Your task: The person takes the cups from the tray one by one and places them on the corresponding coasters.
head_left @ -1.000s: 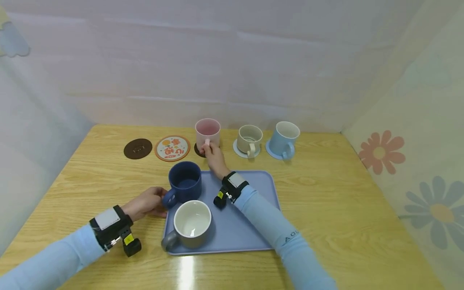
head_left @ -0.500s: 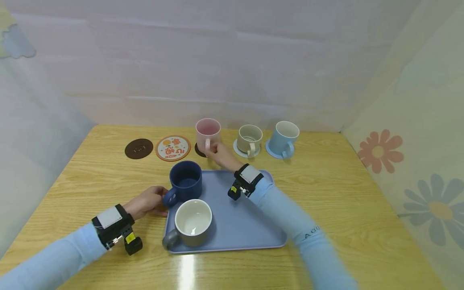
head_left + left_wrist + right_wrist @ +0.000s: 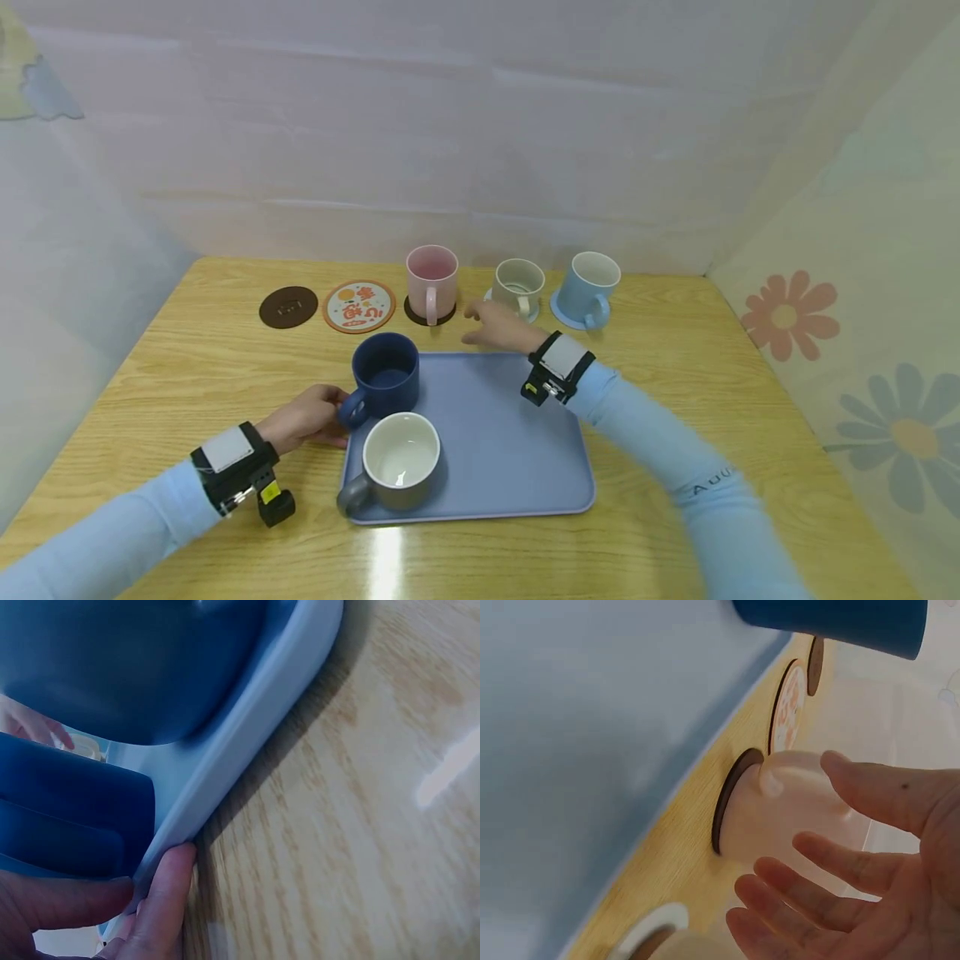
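My left hand (image 3: 311,417) pinches the left rim of a blue-grey tray (image 3: 502,467); in the left wrist view the thumb lies inside the rim and the fingers (image 3: 166,889) outside. On the tray's left side stand a navy mug (image 3: 393,387) and a grey mug with a white inside (image 3: 408,492), handles pointing left. My right hand (image 3: 501,325) is held above the table just beyond the tray, holding nothing, its fingers spread in the right wrist view. A pink mug (image 3: 432,287) stands upright on a dark coaster (image 3: 411,312), to the left of that hand.
A beige mug (image 3: 517,279) stands on a pale coaster, partly behind my right hand. Right of it, a light-blue mug (image 3: 588,292) sits on a blue coaster (image 3: 562,315). A brown coaster (image 3: 288,307) and a printed round coaster (image 3: 360,307) lie at the back left.
My right hand has let go of the pink mug's handle and moved right, towards the beige mug. The pink mug stays on its coaster. My left hand keeps its place at the tray.
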{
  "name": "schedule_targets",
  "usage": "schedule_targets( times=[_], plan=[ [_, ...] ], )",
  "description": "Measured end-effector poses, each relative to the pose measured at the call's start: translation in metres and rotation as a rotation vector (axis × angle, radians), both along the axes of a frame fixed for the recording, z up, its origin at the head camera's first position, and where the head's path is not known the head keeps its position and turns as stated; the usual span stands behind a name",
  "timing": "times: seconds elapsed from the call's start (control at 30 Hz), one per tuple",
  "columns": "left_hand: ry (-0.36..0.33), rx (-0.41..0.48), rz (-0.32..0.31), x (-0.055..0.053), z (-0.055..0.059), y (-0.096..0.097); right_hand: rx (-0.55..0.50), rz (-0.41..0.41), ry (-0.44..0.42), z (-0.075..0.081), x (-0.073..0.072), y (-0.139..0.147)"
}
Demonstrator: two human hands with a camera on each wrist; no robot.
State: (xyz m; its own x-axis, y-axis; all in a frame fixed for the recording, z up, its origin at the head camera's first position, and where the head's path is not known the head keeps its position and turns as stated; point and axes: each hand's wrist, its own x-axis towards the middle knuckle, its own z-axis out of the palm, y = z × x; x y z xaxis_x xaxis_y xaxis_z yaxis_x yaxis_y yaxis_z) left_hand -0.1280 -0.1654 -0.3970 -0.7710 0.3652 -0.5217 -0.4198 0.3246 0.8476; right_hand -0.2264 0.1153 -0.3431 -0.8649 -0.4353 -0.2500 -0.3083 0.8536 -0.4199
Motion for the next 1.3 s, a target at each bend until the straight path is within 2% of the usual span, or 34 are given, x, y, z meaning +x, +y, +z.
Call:
schedule_targets(
  times=[0.1,0.23,0.47,0.57,0.7,0.83,0.97,1.3],
  plan=[
    [-0.003,-0.015,0.009,0.001,0.001,0.000,0.036,0.020,-0.018,0.002,0.003,0.013],
    [0.012,-0.024,0.016,0.002,0.002,0.002,0.018,0.032,-0.065,0.003,0.007,0.033],
    [0.036,-0.053,0.016,0.004,0.004,0.003,0.014,0.052,-0.094,0.002,0.014,0.065],
    [0.051,-0.059,0.010,0.005,0.006,0.003,0.009,0.006,-0.115,0.001,0.017,0.077],
    [0.063,-0.060,0.005,0.005,0.009,0.003,0.065,-0.056,-0.116,-0.002,0.019,0.089],
    [0.087,-0.063,-0.007,0.005,0.011,0.000,0.125,-0.086,-0.100,-0.004,0.021,0.100],
    [0.146,-0.086,-0.022,0.003,0.014,-0.004,0.143,-0.099,-0.096,-0.005,0.024,0.107],
    [0.254,-0.070,0.032,0.004,0.020,-0.009,0.016,-0.237,-0.284,-0.024,0.029,0.124]
  ],
)
